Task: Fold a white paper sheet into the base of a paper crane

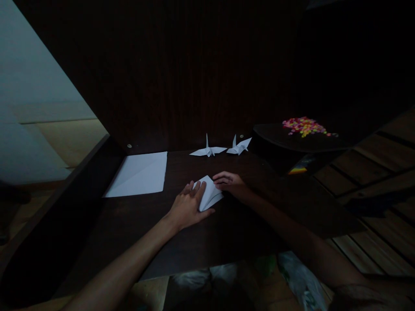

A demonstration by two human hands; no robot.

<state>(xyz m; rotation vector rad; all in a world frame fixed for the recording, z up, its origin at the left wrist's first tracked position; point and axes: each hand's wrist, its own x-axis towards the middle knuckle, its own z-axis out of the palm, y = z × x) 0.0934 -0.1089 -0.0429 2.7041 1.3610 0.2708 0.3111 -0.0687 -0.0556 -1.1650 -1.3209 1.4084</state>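
A partly folded white paper lies on the dark wooden table in front of me. My left hand lies flat on its left side, fingers stretched out, pressing it down. My right hand touches the paper's upper right corner with curled fingertips. Two finished white paper cranes stand behind the paper near the dark back panel.
A flat sheet of white paper lies at the left of the table. A dark tray at the right holds a heap of small colourful pieces. Wooden floor boards show at the right, and plastic bags below the table's front edge.
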